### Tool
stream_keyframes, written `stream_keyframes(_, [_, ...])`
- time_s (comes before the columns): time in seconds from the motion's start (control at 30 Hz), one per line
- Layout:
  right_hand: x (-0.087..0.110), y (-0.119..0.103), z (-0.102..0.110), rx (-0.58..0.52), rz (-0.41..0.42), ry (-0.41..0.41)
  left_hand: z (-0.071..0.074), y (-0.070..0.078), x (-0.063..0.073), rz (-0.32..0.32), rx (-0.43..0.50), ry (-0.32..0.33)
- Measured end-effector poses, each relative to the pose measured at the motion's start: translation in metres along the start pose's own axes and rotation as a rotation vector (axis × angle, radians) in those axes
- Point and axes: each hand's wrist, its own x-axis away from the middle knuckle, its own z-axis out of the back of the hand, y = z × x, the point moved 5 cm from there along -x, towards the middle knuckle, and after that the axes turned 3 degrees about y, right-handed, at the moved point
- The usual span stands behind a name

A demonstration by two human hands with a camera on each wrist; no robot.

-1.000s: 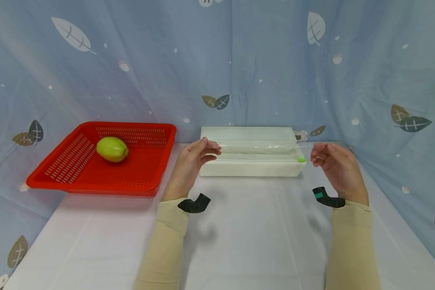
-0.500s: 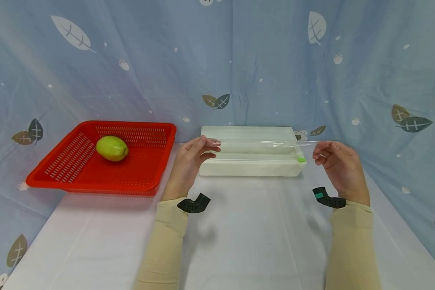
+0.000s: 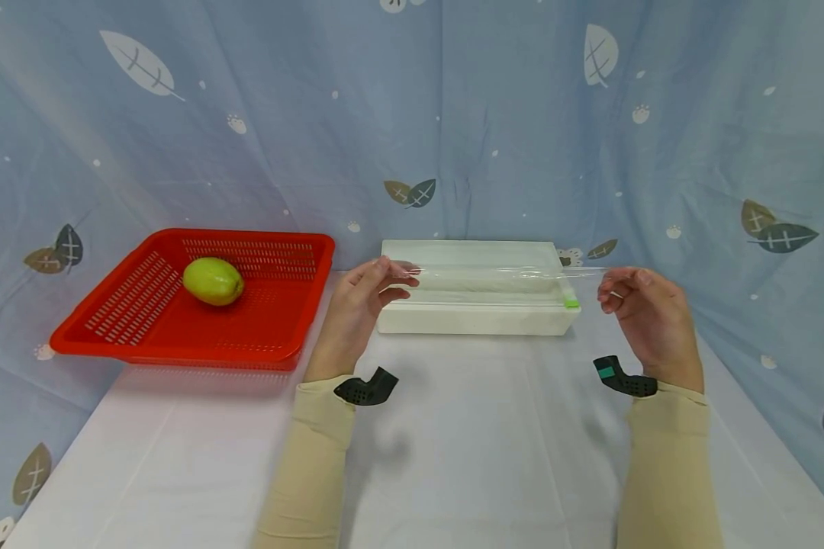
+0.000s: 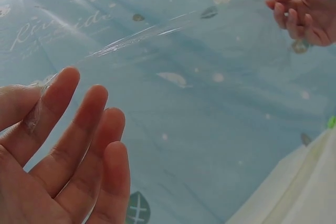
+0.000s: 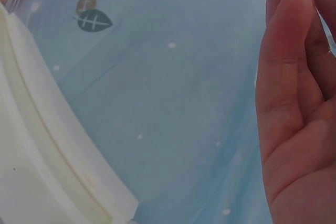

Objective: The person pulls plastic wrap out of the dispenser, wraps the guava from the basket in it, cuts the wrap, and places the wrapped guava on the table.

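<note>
A clear sheet of plastic wrap [image 3: 501, 272] is stretched between both hands, above and in front of a white cling film box [image 3: 474, 319]. My left hand [image 3: 358, 309] pinches one end between thumb and index finger, its other fingers spread loosely. In the left wrist view the film [image 4: 142, 38] runs taut from that pinch to the right hand [image 4: 307, 14]. The other end is pinched by my right hand [image 3: 648, 324], to the right of the box. In the right wrist view its fingertips are partly cut off at the frame's edge.
A red plastic basket [image 3: 295, 320] stands at the left with a green, oval fruit [image 3: 213, 281] in it. A small bright green piece [image 3: 571, 303] sits on the box's right end. Behind the white table [image 3: 481, 442] hangs a blue patterned cloth [image 3: 522, 114].
My right hand has shifted slightly right and the plastic wrap has been drawn tauter and flatter. The left hand stays nearly where it was, still pinching its end.
</note>
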Motion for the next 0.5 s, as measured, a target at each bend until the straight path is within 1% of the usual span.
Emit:
stream_keyframes(0.33, [0.0,-0.0046,-0.0036,0.003,0.022,0.024,-0.0043,0.0061,0.0036,-0.023,-0.015,0.005])
stream_keyframes(0.5, [0.0,-0.0061,-0.0051,-0.007,0.034,0.021,-0.0054,0.008,0.004,-0.024,-0.021,0.009])
